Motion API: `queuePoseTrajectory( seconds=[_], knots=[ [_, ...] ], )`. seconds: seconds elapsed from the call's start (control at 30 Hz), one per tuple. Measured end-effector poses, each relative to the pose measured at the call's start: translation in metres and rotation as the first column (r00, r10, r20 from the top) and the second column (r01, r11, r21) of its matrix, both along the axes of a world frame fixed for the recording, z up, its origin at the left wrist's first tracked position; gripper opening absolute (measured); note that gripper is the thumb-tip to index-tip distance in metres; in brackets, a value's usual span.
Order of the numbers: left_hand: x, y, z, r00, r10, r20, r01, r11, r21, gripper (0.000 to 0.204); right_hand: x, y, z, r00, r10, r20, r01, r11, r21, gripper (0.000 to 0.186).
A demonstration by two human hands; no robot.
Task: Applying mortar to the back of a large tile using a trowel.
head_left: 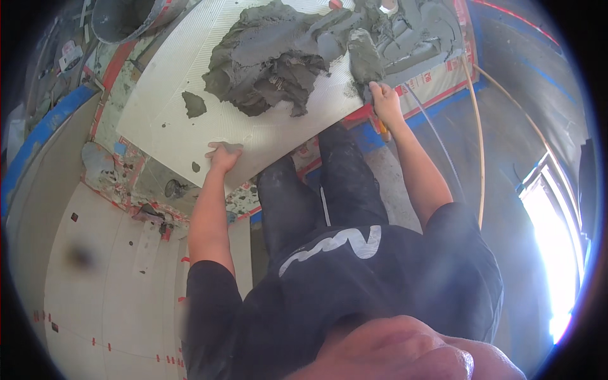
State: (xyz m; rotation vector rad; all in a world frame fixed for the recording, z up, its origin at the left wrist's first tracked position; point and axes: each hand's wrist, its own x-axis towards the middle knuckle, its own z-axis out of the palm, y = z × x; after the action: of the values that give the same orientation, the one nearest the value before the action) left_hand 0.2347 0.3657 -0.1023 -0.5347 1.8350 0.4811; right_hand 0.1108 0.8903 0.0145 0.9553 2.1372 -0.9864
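Observation:
A white, ridged tile board [158, 117] lies in front of me, with a heap of grey mortar [266, 82] and small loose blobs on it. My left hand [223, 154] rests near the board's near edge with its fingers spread. My right hand [386, 100] grips a trowel, whose blade [364, 50] is covered in mortar and sits by the board's right side. Part of an orange-yellow handle shows below that hand.
A bucket [126, 16] stands at the upper left. Long thin wooden strips [475, 126] lean at the right, near a bright opening [544, 240]. A wall [73, 240] with red clips is at the left; blue tape [47, 130] runs along an edge.

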Motion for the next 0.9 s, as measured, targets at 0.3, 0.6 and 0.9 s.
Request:
queuePoseTrajectory(
  seconds=[0.3,0.6,0.9],
  knots=[
    [0.005,-0.009,0.010,1.000,-0.011,0.022,0.013,0.998,-0.057,0.140,0.034,-0.024,0.104,0.949,-0.064,-0.308,0.082,0.996,0.044,0.033],
    [-0.007,0.008,0.007,0.997,-0.073,0.013,0.073,0.997,-0.030,0.138,0.062,0.040,-0.003,0.938,0.345,0.032,-0.338,0.890,0.307,0.047],
    [-0.001,-0.003,0.012,0.997,-0.074,-0.002,0.074,0.994,-0.082,0.126,-0.071,0.092,0.031,0.858,0.508,0.072,-0.459,0.698,0.551,0.046]
  ],
)
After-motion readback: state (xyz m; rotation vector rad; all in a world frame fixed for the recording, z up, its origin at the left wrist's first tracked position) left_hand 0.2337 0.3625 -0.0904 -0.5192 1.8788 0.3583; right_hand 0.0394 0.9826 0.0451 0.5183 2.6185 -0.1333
